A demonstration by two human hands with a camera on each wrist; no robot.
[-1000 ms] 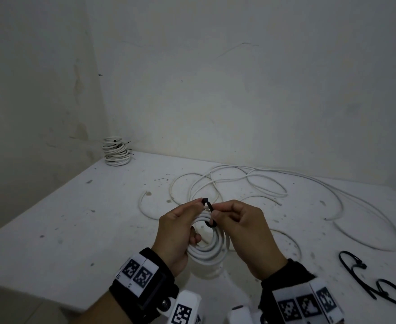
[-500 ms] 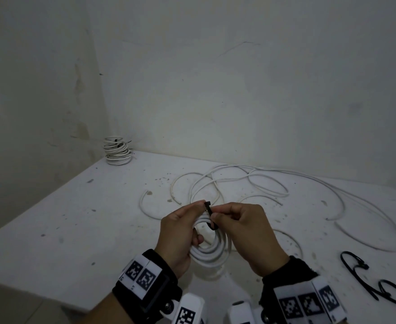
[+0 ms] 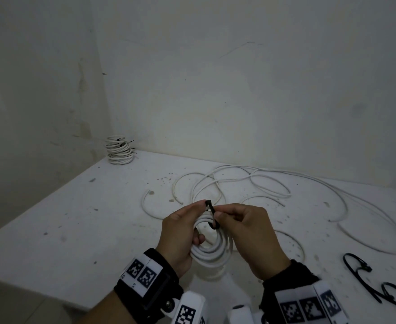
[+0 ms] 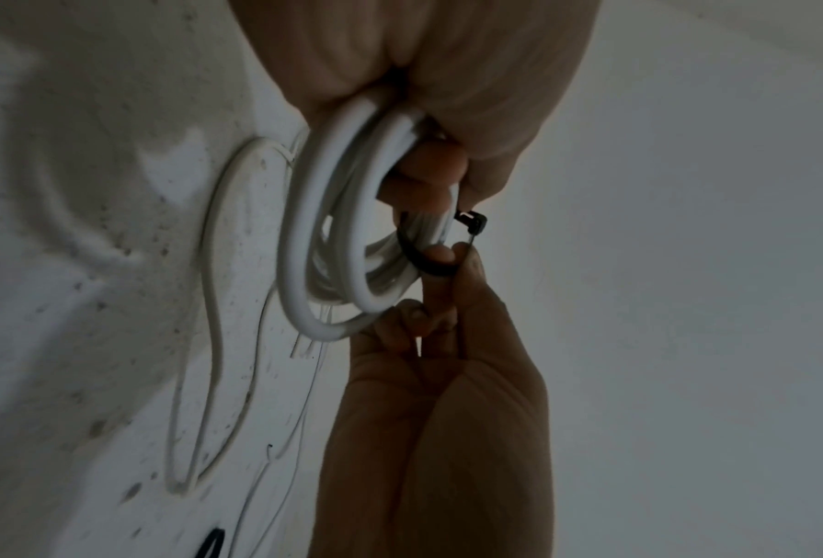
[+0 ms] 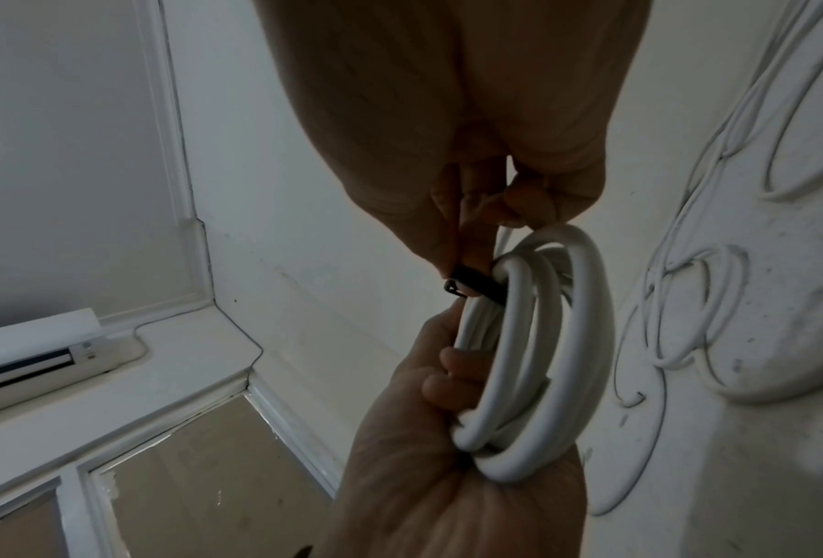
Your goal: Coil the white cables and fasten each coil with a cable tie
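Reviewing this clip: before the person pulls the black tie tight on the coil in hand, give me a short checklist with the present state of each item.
1. White cable coil gripped by left hand: ok.
2. Black plastic cable tie looped round the coil's strands: ok.
3. Right hand pinching the tie: ok.
4. Tie tail threaded through its head: cannot tell.
5. Every turn of the coil inside the loop: cannot tell.
6. Spare black cable ties on the white table for the loose white cables: ok.
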